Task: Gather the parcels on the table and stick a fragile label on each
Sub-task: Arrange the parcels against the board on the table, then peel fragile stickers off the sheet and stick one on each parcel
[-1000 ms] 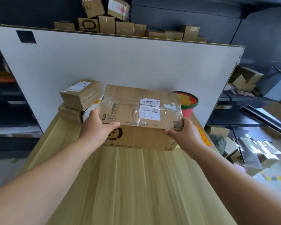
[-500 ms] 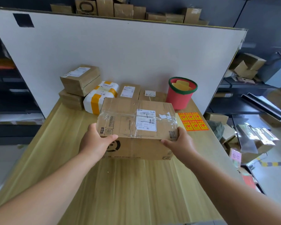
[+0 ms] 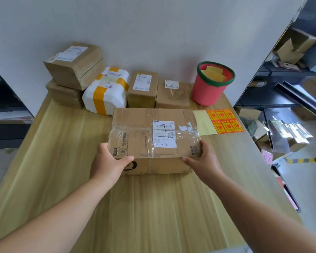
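Head view, centre frame: you've got the taped carton (image 3: 153,136) in both hands over the wooden table (image 3: 153,207). L hand (image 3: 108,161) wraps its near-left corner, thumb along the front top edge. R hand (image 3: 206,161) grasps the near-right corner the same way. Whether the carton's base rests on the tabletop or sits just off it, can't tell.

Right of centre: the fragile-label sheet (image 3: 224,121) lies flat, its left end tucked beside or under the carton's far-right corner, six orange stickers on its right half.

Upper middle, in a row vs. the white board (image 3: 153,33): a two-box stack (image 3: 75,64) at left, then a white parcel w/ orange tape (image 3: 106,92), a small labelled box (image 3: 142,88), a squat brown box (image 3: 173,95) and a red bin w/ green rim (image 3: 210,88), yellow backing sheets inside.
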A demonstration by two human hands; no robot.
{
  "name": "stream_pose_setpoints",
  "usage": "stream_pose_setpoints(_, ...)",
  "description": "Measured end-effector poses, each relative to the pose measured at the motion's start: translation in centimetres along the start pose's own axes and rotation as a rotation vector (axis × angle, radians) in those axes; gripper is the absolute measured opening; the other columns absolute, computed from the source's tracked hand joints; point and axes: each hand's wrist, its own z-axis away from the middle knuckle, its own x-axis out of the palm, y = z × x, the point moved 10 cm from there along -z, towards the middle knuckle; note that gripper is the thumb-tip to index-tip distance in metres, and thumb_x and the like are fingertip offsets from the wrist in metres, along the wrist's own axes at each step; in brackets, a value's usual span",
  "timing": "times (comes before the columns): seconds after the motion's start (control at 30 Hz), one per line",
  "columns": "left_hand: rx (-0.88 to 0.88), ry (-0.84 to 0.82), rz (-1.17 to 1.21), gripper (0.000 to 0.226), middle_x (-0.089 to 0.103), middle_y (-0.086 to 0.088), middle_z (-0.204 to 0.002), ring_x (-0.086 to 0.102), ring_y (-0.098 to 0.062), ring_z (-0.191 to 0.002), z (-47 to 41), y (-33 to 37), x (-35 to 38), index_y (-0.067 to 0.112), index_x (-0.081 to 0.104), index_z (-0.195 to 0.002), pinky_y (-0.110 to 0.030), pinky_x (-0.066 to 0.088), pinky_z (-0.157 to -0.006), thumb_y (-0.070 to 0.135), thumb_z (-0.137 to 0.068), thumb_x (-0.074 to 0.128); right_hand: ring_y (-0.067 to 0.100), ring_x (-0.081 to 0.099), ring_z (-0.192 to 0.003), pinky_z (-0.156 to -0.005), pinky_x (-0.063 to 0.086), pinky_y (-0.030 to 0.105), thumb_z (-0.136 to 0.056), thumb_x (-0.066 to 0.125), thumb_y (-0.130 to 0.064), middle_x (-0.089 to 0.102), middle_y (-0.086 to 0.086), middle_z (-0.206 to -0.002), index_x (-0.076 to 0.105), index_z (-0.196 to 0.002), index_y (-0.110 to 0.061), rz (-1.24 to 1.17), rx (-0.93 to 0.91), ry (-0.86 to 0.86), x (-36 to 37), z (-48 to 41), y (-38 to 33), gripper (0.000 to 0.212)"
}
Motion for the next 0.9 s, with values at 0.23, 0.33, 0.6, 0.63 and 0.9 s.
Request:
stream_pose_setpoints(0.23,0.005,-0.064,-0.216,0.104,0.037,-0.008,-0.139,0.043,-0.026,-0.121,-0.9,1.3,-0.4,0.011,0.020,-0.142,-0.042,0.043,-0.095,0.050,-0.066,0.079,-0.007,0.052,-0.076,-0.058,0.037,0.012,-0.080,0.076,-0.029,0.052,-0.021,-0.087,0.041,-0.113,-0.029,0.105,-0.004,-0.078,-0.5,-0.5,-0.7,0.048)
stream_pose_setpoints(0.33,0.209,-0.010,-0.441,0.108,0.006,-0.011,-0.158,0.007,-0.025,-0.146,-0.2,4.9,0.1,0.013,0.006,-0.149,-0.046,0.017,-0.117,0.061,-0.074,0.067,0.008,0.058,-0.088,-0.068,0.040,0.022,-0.090,0.063,-0.038,0.058,-0.012,-0.100,0.045,-0.123,-0.025,0.176,-0.011,-0.092,-1.4,-0.6,-1.6,0.040)
stream_pose_setpoints(0.6,0.658,-0.196,-0.673,0.077,0.013,-0.003,-0.159,0.007,-0.023,-0.146,0.9,17.6,8.1,0.020,0.014,-0.151,-0.040,0.006,-0.119,0.056,-0.091,0.046,0.021,0.033,-0.138,-0.110,0.032,0.037,-0.093,0.049,-0.050,0.030,0.000,-0.153,0.032,-0.147,-0.019,0.500,-0.192,-0.024,-4.4,-3.3,-3.3,0.064)
stream_pose_setpoints(0.63,0.684,-0.204,-0.687,0.075,0.016,-0.003,-0.158,0.010,-0.023,-0.146,0.9,18.7,9.1,0.020,0.016,-0.150,-0.040,0.007,-0.118,0.056,-0.091,0.045,0.020,0.030,-0.140,-0.113,0.030,0.038,-0.093,0.049,-0.050,0.028,0.000,-0.155,0.032,-0.147,-0.020,0.538,-0.222,-0.016,-4.9,-4.0,-3.3,0.064)
stream_pose_setpoints(0.9,0.721,-0.229,-0.681,0.067,0.026,-0.001,-0.154,0.019,-0.021,-0.142,0.6,26.2,17.5,0.018,0.023,-0.148,-0.035,0.012,-0.116,0.049,-0.093,0.047,0.023,0.018,-0.144,-0.116,0.015,0.036,-0.094,0.049,-0.049,0.026,0.003,-0.156,0.032,-0.147,-0.020,0.678,-0.325,-0.020,-10.0,-10.8,-0.5,0.063)
